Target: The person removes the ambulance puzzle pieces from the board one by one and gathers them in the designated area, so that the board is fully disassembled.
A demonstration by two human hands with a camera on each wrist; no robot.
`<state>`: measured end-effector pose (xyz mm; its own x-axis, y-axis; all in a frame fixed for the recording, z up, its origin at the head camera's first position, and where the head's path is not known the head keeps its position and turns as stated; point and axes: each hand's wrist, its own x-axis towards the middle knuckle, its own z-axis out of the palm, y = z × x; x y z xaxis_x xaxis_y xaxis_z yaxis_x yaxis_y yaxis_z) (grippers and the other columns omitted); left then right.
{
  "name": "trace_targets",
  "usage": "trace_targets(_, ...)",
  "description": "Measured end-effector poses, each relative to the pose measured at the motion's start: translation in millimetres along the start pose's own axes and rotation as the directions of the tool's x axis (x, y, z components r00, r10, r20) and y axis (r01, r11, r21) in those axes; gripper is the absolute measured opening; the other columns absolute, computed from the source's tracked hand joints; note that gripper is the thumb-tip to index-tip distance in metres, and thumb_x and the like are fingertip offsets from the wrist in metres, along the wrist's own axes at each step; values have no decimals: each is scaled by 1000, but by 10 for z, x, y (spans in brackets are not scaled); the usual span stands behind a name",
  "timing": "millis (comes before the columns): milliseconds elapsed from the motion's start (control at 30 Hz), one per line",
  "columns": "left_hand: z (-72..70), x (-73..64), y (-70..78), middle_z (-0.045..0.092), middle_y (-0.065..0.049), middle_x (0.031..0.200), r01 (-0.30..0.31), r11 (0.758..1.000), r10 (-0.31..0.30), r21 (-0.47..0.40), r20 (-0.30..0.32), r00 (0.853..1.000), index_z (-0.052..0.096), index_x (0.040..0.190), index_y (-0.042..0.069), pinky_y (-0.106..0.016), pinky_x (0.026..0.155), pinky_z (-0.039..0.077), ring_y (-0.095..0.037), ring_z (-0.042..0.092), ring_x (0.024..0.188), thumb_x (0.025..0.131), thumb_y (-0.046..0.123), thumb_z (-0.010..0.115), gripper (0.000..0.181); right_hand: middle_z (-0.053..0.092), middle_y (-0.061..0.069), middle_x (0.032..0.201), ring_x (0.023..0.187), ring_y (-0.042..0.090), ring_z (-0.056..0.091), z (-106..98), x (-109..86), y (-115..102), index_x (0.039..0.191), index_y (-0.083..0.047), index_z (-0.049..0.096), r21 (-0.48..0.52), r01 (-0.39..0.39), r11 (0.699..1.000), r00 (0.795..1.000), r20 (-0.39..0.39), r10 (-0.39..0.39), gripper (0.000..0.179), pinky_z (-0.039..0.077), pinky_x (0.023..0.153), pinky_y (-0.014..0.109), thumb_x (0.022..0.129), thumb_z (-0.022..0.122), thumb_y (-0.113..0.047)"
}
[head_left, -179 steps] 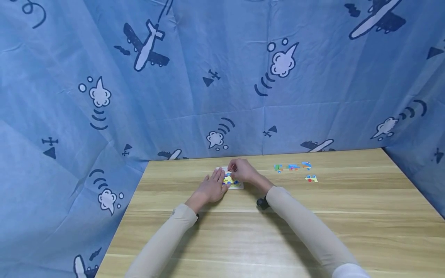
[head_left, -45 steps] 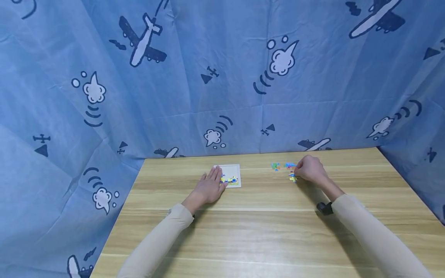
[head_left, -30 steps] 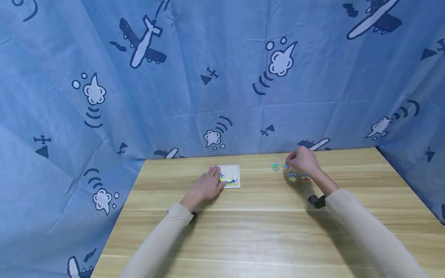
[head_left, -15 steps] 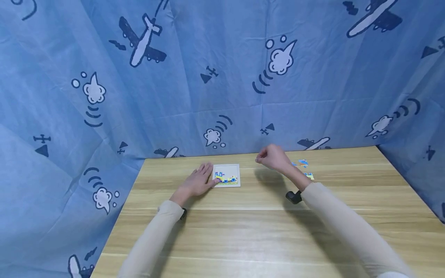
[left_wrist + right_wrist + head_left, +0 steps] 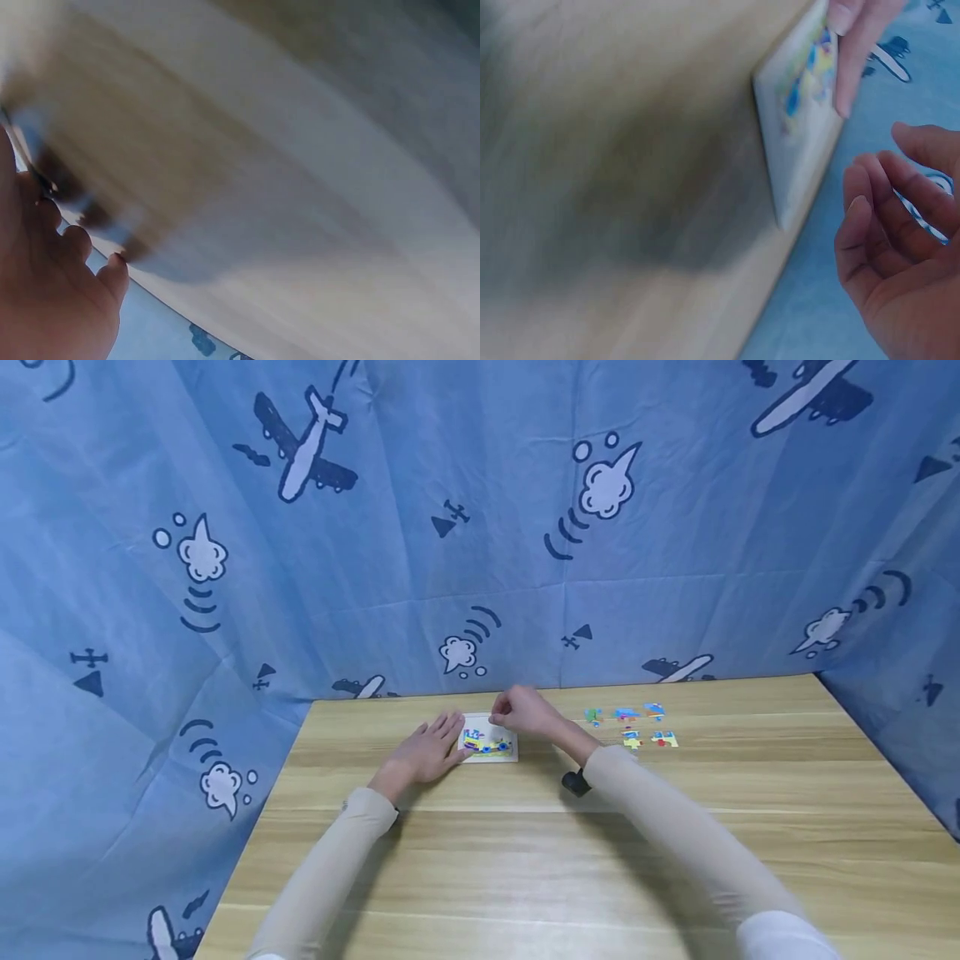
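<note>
In the head view, a small white puzzle tray [image 5: 480, 723] lies near the table's back edge. Yellow and blue puzzle pieces [image 5: 487, 747] fill its lower part; above them the white base shows. My left hand [image 5: 426, 753] rests at the tray's left side, fingers extended and thumb over its lower left corner. Over the tray's upper right hangs my right hand [image 5: 527, 712]. The right wrist view shows the right hand [image 5: 904, 247] with loosely curled fingers, thumb apart and nothing visible between them. The left wrist view is blurred around the left hand [image 5: 60, 292].
Several loose pieces lie right of the tray: a green one [image 5: 593, 717], a blue one [image 5: 627, 714], another blue one [image 5: 654, 711], a yellow one [image 5: 632, 740] and a yellow-red one [image 5: 664, 738]. A blue printed curtain [image 5: 405, 568] hangs behind the table [image 5: 480, 877].
A yellow piece has come to lie among the loose ones. My right hand has moved left from there to the tray. My left hand has shifted left, uncovering the tray's left part.
</note>
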<state>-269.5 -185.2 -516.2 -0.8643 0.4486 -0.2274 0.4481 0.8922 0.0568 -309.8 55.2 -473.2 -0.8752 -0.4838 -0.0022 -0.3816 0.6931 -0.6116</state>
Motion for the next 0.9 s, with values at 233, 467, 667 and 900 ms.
trace_targets(233,-6,-20,55,10,-7,179,3,999,-3,45,-12,1000,13,170,9,-54,134,20,-29,13,167,113,57,22,75,79,11,98,87,18,70,302,76,-34,107,0,78,-52,57,997,998,-24,-58,23,61,87,38,95,77,-20)
trace_targets(467,6,-38,78,12,-8,179,6,999,-5,39,-18,1000,14,169,8,-53,135,20,-29,14,167,113,55,22,74,79,15,104,93,24,71,448,113,-34,110,3,77,-73,48,996,999,-7,-49,26,60,95,42,92,79,-15)
trace_targets(667,-5,-40,81,10,-7,179,17,999,-17,49,-13,1000,11,170,8,-53,135,18,-28,13,167,113,56,21,75,78,15,103,91,24,69,459,107,-58,109,3,78,-80,35,996,999,-17,-37,25,60,94,42,90,80,-13)
trace_targets(900,15,-33,67,10,-6,179,30,999,-30,25,-3,1000,12,170,10,-52,135,18,-27,12,167,113,56,22,74,77,11,95,84,20,64,461,110,-70,105,0,79,-84,37,996,999,-9,-38,21,58,87,38,88,82,-12)
